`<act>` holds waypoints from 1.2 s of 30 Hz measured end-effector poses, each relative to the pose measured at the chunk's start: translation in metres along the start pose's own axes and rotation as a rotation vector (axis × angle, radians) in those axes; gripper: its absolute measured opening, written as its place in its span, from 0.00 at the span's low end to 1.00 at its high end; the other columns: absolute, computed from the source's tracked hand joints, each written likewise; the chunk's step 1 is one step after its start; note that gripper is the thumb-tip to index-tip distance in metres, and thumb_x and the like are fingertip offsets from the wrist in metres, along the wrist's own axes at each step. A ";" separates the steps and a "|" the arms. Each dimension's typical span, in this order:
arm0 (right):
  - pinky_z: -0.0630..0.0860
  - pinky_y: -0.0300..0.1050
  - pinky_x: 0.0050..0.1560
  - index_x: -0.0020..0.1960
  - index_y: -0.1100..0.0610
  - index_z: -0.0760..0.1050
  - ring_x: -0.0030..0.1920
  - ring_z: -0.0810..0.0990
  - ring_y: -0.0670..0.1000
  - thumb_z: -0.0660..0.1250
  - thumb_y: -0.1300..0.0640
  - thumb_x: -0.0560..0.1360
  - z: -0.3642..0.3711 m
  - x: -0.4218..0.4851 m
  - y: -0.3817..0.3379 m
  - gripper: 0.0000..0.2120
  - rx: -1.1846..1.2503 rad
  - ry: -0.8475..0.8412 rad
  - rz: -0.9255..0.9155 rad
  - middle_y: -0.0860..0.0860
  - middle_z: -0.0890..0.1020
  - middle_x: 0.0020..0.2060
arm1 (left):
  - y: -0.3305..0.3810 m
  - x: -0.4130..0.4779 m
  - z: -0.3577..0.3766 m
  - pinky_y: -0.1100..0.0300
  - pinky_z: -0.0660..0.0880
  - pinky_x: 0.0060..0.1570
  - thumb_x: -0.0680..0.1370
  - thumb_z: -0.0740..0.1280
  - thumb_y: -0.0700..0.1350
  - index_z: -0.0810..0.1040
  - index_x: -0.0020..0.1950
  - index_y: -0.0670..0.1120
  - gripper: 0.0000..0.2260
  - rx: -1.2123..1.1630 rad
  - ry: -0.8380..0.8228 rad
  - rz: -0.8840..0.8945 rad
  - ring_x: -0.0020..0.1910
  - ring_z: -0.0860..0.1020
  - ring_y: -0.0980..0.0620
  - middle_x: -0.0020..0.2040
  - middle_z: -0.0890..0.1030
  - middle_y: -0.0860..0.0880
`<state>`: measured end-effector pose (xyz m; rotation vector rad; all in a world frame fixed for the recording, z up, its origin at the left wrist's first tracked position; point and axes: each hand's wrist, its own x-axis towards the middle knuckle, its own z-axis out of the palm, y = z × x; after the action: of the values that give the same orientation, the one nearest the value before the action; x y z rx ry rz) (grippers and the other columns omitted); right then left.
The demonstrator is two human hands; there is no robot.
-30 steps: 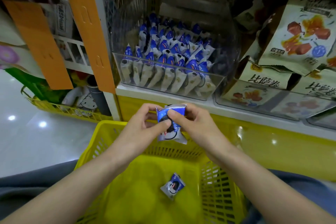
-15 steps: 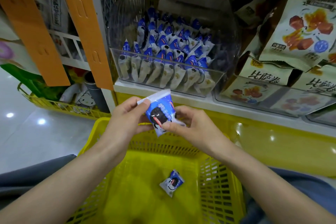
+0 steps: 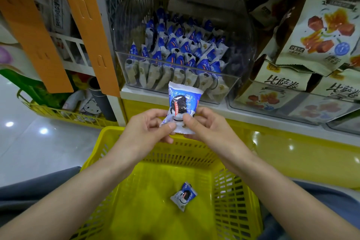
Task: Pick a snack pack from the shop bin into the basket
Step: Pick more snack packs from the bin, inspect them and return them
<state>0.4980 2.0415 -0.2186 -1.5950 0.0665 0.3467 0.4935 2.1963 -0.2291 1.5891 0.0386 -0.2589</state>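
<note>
A blue and white snack pack (image 3: 181, 103) stands upright, face toward me, above the far rim of the yellow basket (image 3: 109, 142). My left hand (image 3: 144, 130) pinches its lower left corner and my right hand (image 3: 206, 126) pinches its lower right edge. A second pack of the same kind (image 3: 184, 196) lies on the basket floor. The clear shop bin (image 3: 124, 68) on the shelf behind holds several more of these packs.
Beige snack bags (image 3: 321, 31) hang and lie in a clear bin at the right. Orange card strips (image 3: 87, 25) hang at the left over a low yellow wire rack (image 3: 58, 115) with toys. A yellow shelf front (image 3: 292, 158) runs behind the basket.
Both hands turned the pack from tilted to upright with its front facing me, and shifted their grip down to its lower edge. The pack in the basket has not moved.
</note>
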 end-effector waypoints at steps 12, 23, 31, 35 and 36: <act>0.68 0.26 0.44 0.54 0.51 0.74 0.45 0.74 0.37 0.72 0.53 0.70 0.000 -0.001 0.012 0.15 -0.684 0.268 -0.460 0.42 0.78 0.46 | 0.002 -0.002 0.011 0.60 0.75 0.52 0.75 0.66 0.42 0.73 0.59 0.47 0.13 -0.064 -0.021 -0.045 0.51 0.79 0.56 0.54 0.81 0.51; 0.72 0.38 0.57 0.63 0.54 0.70 0.55 0.75 0.44 0.63 0.57 0.77 0.009 0.001 0.013 0.15 -0.550 0.141 -0.293 0.48 0.76 0.57 | -0.003 0.007 0.006 0.55 0.78 0.40 0.79 0.60 0.40 0.74 0.54 0.46 0.06 -0.342 0.112 -0.167 0.37 0.83 0.53 0.38 0.85 0.51; 0.78 0.33 0.35 0.55 0.62 0.74 0.38 0.80 0.44 0.63 0.60 0.77 0.008 0.000 0.004 0.09 0.003 0.041 0.031 0.57 0.81 0.47 | -0.002 0.003 0.007 0.67 0.76 0.41 0.77 0.63 0.38 0.72 0.60 0.44 0.12 -0.128 0.102 -0.040 0.45 0.80 0.52 0.51 0.81 0.45; 0.78 0.34 0.36 0.55 0.62 0.74 0.40 0.81 0.45 0.63 0.59 0.77 0.009 0.000 0.002 0.09 0.036 0.041 0.051 0.58 0.82 0.49 | -0.004 0.004 0.007 0.72 0.73 0.40 0.75 0.65 0.34 0.70 0.59 0.46 0.15 0.019 0.094 0.031 0.45 0.77 0.55 0.54 0.79 0.47; 0.78 0.34 0.37 0.54 0.61 0.74 0.40 0.81 0.45 0.64 0.59 0.76 0.010 0.000 0.002 0.08 0.041 0.040 0.048 0.58 0.82 0.49 | -0.005 0.005 0.007 0.70 0.73 0.41 0.74 0.66 0.34 0.69 0.59 0.47 0.16 0.058 0.110 0.060 0.45 0.76 0.56 0.54 0.78 0.48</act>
<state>0.4957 2.0509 -0.2209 -1.5618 0.1414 0.3488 0.4962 2.1894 -0.2351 1.6583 0.0688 -0.1264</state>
